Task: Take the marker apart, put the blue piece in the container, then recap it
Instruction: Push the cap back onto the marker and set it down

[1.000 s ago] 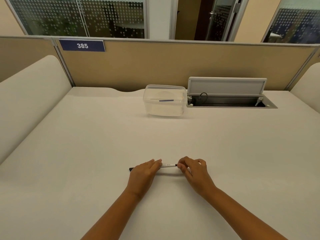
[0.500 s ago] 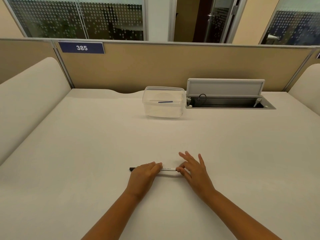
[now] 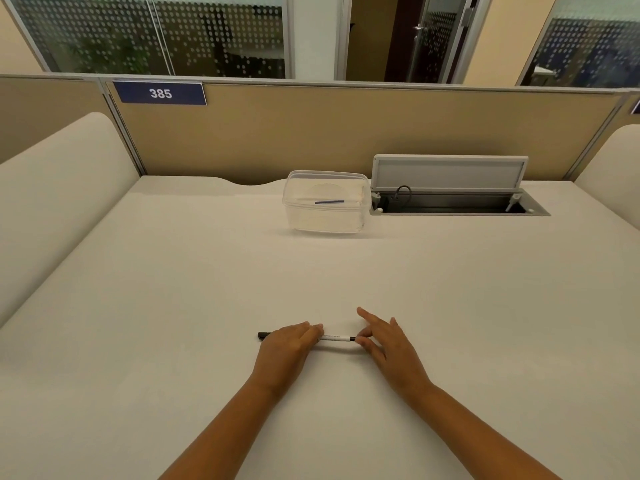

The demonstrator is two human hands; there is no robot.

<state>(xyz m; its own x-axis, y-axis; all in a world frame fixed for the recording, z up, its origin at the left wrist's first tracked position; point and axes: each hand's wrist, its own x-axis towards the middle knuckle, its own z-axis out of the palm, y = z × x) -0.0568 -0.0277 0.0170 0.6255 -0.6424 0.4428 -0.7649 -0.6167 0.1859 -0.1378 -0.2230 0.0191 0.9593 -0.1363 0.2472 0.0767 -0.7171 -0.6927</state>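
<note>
— Your left hand (image 3: pixel 289 348) lies over the marker (image 3: pixel 335 338), palm down, fingers curved across the barrel and holding it against the table (image 3: pixel 173 306). It sits where it did half a second ago and a second ago.

— And my right hand?

— Your right hand (image 3: pixel 388 342) is at the marker's right end. Thumb and a bent finger pinch the dark tip there, while your index and another finger point away toward the far side. A second ago all those fingers were curled around the end; half a second ago they had fanned out; now they are drawn a little closer together, with the pinch plainly on the tip.

— Where is the marker itself?

— It lies flat on the near middle of the table, running left to right. Its black end pokes out to the left of your left hand, and the white printed barrel shows between your two hands. It has not shifted across the three moments.

— And the blue piece?

— The blue piece (image 3: pixel 329 201) is a thin stick lying inside the clear container (image 3: pixel 325 216), which stands at the far side of the table, just left of the open cable hatch (image 3: pixel 450 188). Both are where they were earlier. A blue plate reading 385 (image 3: pixel 160 93) hangs on the partition, far left.
</note>
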